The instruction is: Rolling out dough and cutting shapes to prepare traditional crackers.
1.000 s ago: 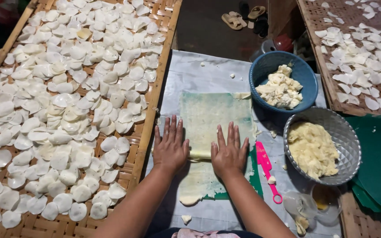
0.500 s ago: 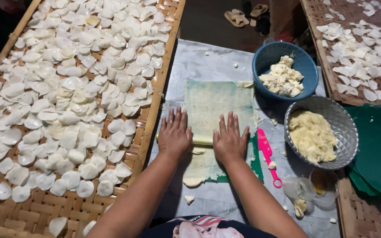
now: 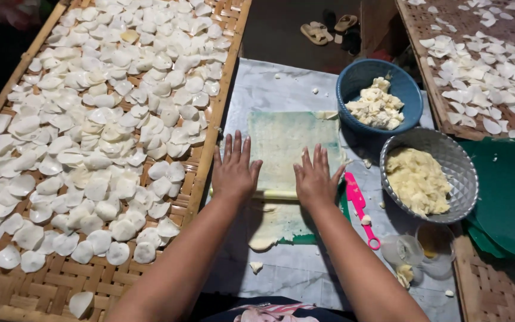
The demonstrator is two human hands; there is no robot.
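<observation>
- Head view, looking straight down: the left hand (image 3: pixel 235 172) and the right hand (image 3: pixel 315 179) lie flat, palms down, fingers spread, side by side on a pale roller (image 3: pixel 276 194) that lies crosswise over a green plastic sheet (image 3: pixel 287 140). Neither hand has a closed grip; both press open on the roller.
- A thin smear of pale dough (image 3: pixel 272 223) shows under the sheet, just in front of the roller, near the body.
- The dough looks soft, sticky and easily torn; the sheet looks light, limp and slippery, best taken by its edges.
- To the right stand a blue bowl (image 3: pixel 362 77) of dough lumps and a metal sieve bowl (image 3: pixel 448 158) of yellow mash, touching each other; a pink knife (image 3: pixel 360 207) lies just beside the right hand.
- The surface is a grey cloth (image 3: pixel 281 89) spread on the floor.
- A bamboo tray (image 3: pixel 43 286) on the left holds many thin white discs (image 3: pixel 102 119); a second tray (image 3: pixel 436 42) lies at the upper right. Sandals (image 3: pixel 329 28) sit on the dark floor beyond.
</observation>
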